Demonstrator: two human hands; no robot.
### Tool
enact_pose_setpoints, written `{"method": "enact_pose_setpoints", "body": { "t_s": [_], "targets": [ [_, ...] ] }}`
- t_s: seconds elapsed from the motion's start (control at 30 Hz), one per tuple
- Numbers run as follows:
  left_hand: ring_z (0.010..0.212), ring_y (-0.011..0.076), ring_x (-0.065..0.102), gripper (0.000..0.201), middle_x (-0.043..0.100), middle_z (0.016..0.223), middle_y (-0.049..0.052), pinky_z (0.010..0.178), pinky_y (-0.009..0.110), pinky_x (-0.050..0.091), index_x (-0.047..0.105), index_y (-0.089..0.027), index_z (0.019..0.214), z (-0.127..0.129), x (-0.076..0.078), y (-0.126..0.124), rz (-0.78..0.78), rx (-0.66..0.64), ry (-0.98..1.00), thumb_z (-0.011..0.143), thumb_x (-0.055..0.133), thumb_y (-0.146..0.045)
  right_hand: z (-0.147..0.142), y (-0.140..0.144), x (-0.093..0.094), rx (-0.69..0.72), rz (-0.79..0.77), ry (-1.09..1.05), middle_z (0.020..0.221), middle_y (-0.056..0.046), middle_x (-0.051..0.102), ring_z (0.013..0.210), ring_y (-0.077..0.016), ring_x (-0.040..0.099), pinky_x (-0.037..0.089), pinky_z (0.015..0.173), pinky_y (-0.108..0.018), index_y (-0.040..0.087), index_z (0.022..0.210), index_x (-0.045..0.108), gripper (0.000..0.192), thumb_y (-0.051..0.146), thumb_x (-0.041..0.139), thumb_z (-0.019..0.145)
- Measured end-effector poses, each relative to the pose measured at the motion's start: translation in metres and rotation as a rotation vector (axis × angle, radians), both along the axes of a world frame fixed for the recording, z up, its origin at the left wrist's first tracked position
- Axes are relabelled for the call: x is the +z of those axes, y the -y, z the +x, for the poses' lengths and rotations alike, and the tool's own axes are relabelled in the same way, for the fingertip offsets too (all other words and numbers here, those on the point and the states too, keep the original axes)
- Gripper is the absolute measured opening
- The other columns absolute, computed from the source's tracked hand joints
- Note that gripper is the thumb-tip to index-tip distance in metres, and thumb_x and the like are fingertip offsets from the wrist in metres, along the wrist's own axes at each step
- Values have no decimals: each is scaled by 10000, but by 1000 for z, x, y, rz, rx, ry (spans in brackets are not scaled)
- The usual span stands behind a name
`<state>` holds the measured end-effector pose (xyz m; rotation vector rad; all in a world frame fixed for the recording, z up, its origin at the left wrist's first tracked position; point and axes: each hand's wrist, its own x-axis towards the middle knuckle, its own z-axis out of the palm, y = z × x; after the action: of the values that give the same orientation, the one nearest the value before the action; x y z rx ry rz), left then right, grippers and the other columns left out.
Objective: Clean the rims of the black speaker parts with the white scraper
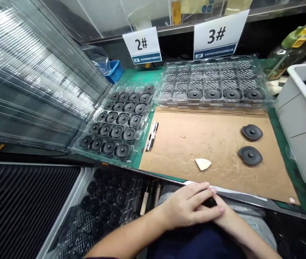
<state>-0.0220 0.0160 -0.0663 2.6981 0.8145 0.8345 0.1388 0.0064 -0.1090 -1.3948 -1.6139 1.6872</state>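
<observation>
My left hand (186, 205) lies across my right hand (223, 207) at the table's front edge, just over my lap. Its fingers and thumb curve around a small dark object (209, 202), of which only a sliver shows between them; I cannot make out its kind. The right hand's fingers are mostly hidden under the left. Beyond the hands, a cream wedge-shaped piece (203, 164) rests on the brown cardboard sheet (179, 158). Two black dished discs with centre knobs, a nearer disc (250, 155) and a farther disc (252, 132), lie to its right.
A clear tray (131, 124) of black discs stands left, beside a pen (152, 136). Stacked clear trays (212, 77), with several discs in the front row, sit behind. A grey bin (304, 136) and a bottle (284, 54) are right. More discs (106, 196) lie below left.
</observation>
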Motion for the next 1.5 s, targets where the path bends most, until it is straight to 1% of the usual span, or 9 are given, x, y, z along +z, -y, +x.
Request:
{"method": "enact_pose_setpoints", "body": {
  "t_s": [0.07,0.17,0.27,0.37,0.53,0.83,0.97,1.07,1.5],
  "targets": [
    [1290,243,411,488,567,1265,123,1024,382,418,450,-212,1309,-5,-5,5,-132,58,97,842,568,-136,6,-6,17,88,-32,-44,1207,-101,583,1119,-263,562,450,986,-404,201,1261,516,537,369,649,769],
    [1281,261,428,606,466,1374,135,1044,445,389,329,-274,1380,-13,-10,10,-639,337,492,840,582,-167,19,-28,42,256,-114,-119,1211,-96,560,900,-195,657,531,849,-352,239,1365,379,611,400,591,815],
    [1225,282,492,584,405,1422,134,1049,479,370,316,-305,1358,-23,-12,6,-1215,618,1165,849,590,-233,26,-57,44,95,35,206,1063,-84,560,590,-135,622,555,637,-342,252,1321,422,523,457,518,850],
    [1216,298,498,586,409,1419,133,1074,467,338,349,-287,1326,-30,-13,-5,-1437,627,1640,818,640,-307,19,-70,20,-91,357,597,1134,-139,493,736,-228,627,535,679,-433,217,1186,546,431,451,552,823],
    [1220,307,491,570,479,1360,116,1085,437,330,404,-279,1280,-30,-16,-21,-1426,600,1848,784,673,-363,-4,-61,-12,-5,521,343,999,-111,586,901,-222,600,504,798,-375,196,1068,596,233,267,441,909],
    [1225,241,492,515,515,1323,114,1072,411,347,422,-251,1251,-21,-39,-31,-1392,587,1781,798,668,-262,-33,-104,30,-21,298,102,942,-21,671,729,-138,620,497,645,-249,217,1061,594,216,282,452,911],
    [1226,234,489,518,514,1325,100,1040,373,386,444,-270,1235,-20,-42,-29,-1396,609,1759,778,688,-266,-52,-100,31,4,368,162,951,-51,689,871,-189,642,495,768,-304,201,979,627,183,246,475,888],
    [1241,250,472,534,496,1344,99,1034,380,387,449,-283,1225,-20,-42,-28,-1416,609,1749,757,708,-284,-53,-95,29,98,343,171,928,-19,703,825,-160,657,503,715,-260,223,954,637,162,216,494,878],
    [1262,244,451,525,495,1346,100,1051,363,366,445,-282,1239,-22,-43,-28,-1421,612,1759,775,689,-285,-54,-92,35,88,408,268,979,-38,695,903,-182,649,498,794,-303,207,1013,625,203,199,461,894]
  ]
}}
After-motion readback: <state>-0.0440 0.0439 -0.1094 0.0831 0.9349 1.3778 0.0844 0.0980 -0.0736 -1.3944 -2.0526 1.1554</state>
